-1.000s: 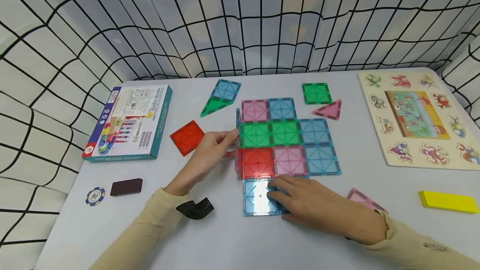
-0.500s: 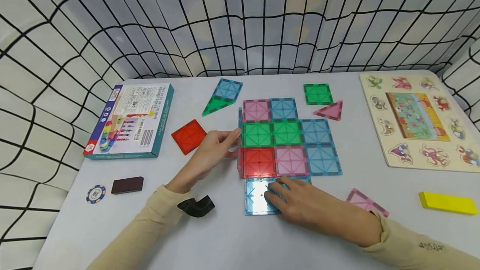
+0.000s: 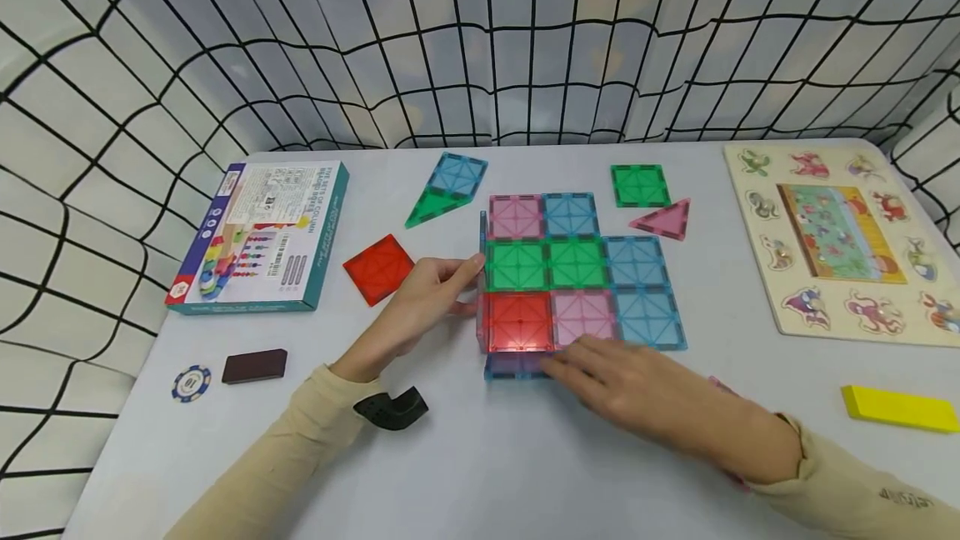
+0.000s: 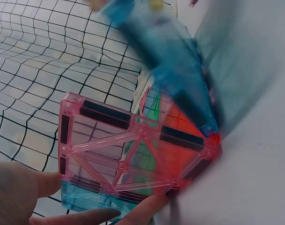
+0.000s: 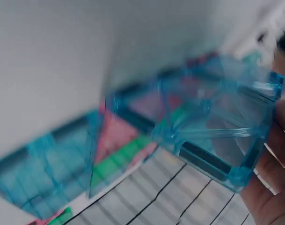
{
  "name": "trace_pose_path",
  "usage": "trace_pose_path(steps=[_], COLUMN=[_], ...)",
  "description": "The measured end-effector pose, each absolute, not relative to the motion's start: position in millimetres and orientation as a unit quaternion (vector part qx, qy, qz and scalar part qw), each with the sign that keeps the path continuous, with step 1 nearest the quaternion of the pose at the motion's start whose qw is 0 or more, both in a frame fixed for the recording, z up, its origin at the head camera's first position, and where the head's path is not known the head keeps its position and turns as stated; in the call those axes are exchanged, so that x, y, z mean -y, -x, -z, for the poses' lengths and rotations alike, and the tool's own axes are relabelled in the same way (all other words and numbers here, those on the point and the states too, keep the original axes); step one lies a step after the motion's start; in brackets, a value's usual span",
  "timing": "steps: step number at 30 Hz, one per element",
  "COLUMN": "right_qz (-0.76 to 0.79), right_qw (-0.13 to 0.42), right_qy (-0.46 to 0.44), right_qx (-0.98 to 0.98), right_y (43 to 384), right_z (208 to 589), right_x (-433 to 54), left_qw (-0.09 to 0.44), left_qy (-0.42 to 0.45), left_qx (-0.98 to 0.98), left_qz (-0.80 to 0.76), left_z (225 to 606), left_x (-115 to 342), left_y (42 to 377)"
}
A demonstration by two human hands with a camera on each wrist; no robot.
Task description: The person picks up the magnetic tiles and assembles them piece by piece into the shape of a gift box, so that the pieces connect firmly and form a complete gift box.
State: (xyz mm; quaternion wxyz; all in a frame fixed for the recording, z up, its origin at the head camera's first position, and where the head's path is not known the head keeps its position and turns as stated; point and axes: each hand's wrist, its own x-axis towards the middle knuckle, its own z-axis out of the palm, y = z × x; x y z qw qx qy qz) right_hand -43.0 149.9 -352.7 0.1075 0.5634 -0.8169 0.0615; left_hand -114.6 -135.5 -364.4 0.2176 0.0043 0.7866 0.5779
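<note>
Translucent magnetic tiles lie joined in a flat block, with a red tile (image 3: 521, 322), green tile (image 3: 517, 266) and blue tile (image 3: 651, 319) among them. Along the block's left side stands a wall of a pink tile (image 4: 98, 136) and a blue tile (image 4: 79, 194). My left hand (image 3: 431, 294) pinches this wall where the two meet, thumb at the top edge, fingers on the outer face. At the block's front edge my right hand (image 3: 637, 386) holds a tilted-up blue tile (image 5: 212, 126) by its edge. That tile is blurred in both wrist views.
A loose red tile (image 3: 378, 269), a green square (image 3: 640, 186) and a pink triangle (image 3: 663, 220) lie around the block. A boxed toy (image 3: 262, 232) is at left, near a dark block (image 3: 255, 366) and a chip (image 3: 191, 384). Right are a puzzle board (image 3: 757, 298) and a yellow block (image 3: 900, 409).
The blue tiles at the front, flat before, have swung up towards the block with my right hand. My left hand keeps its place at the left wall.
</note>
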Motion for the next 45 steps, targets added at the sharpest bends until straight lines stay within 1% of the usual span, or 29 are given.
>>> trace_pose_path(steps=[2,5,11,19,26,30,36,38,40,45], right_qz=[-0.114,-0.157,-0.18,-0.212,-0.21,-0.214,-0.185,-0.164,-0.153,-0.188], right_qw=[0.102,0.108,0.122,0.073,0.042,0.029,0.018,0.007,-0.018,-0.122], right_qy=[-0.541,-0.522,-0.507,-0.477,-0.459,-0.454,-0.443,-0.437,-0.428,-0.388], right_qx=[0.827,0.831,0.834,0.85,0.862,0.864,0.877,0.885,0.89,0.894], right_y=[55.5,69.6,74.3,74.5,74.7,73.3,73.5,74.4,75.1,77.6], right_z=[348.8,346.8,347.5,349.8,350.5,351.4,350.6,349.4,348.3,348.6], right_x=[-153.1,-154.0,-150.7,-147.1,-150.1,-152.6,-160.7,-164.7,-168.5,-177.3], left_qw=[0.218,0.22,0.219,0.219,0.221,0.208,0.166,0.145,0.122,0.077], left_qy=[-0.006,-0.009,-0.014,-0.038,-0.042,-0.043,-0.05,-0.054,-0.057,-0.057], left_qx=[-0.787,-0.786,-0.795,-0.792,-0.79,-0.796,-0.839,-0.859,-0.878,-0.913], left_qz=[-0.577,-0.578,-0.565,-0.569,-0.57,-0.567,-0.516,-0.487,-0.46,-0.397], left_z=[363.4,363.9,363.2,364.3,363.5,364.0,357.9,354.5,350.4,340.3], left_x=[135.7,133.9,130.2,132.3,127.5,126.0,124.7,123.2,120.7,112.6], left_y=[114.7,115.4,117.0,118.2,114.8,113.7,111.4,110.7,110.7,113.7])
